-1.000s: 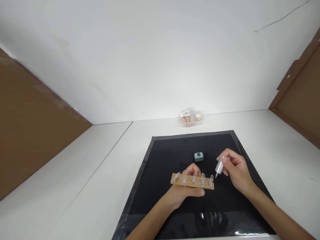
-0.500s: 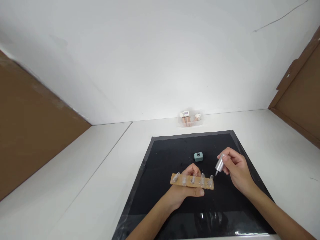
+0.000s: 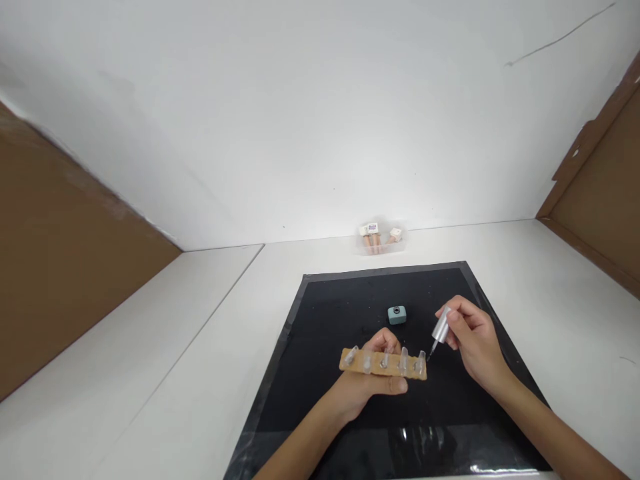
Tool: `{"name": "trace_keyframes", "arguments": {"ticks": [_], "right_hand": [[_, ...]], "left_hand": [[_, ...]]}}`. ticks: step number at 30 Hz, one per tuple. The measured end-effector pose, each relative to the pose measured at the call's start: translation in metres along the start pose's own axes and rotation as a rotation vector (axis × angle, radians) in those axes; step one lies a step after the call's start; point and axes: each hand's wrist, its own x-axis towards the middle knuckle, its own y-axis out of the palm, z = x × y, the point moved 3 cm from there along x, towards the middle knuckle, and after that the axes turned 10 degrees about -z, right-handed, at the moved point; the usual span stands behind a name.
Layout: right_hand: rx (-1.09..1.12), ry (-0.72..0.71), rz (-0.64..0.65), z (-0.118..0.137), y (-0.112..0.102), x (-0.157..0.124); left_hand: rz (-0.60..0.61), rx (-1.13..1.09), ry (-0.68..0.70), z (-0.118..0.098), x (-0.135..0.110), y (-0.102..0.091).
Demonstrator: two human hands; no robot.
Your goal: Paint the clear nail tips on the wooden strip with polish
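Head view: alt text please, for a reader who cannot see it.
The left hand holds a tan strip carrying five clear nail tips while the right hand holds a silver-handled brush, its tip at the rightmost one. Both are above a black mat with a small teal bottle on it.

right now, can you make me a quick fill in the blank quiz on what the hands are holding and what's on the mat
1. The left hand holds a wooden strip carrying ____ clear nail tips.
2. The right hand pinches a silver brush cap, its tip by the strip's ____ end.
3. The small teal bottle stands on the ____ mat.

Missing words: five; right; black
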Motion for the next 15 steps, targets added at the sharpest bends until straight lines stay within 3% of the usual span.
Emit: {"name": "trace_keyframes", "arguments": {"ticks": [6,15], "right_hand": [[-0.03,-0.011,0.048,0.0045,0.0041,-0.0017],[0.021,0.073,-0.109,-0.002,-0.0037,0.004]], "left_hand": [[0.012,-0.014,0.006,-0.0006,0.0001,0.0002],[0.018,-0.019,0.01,0.0009,0.0011,-0.0036]]}}
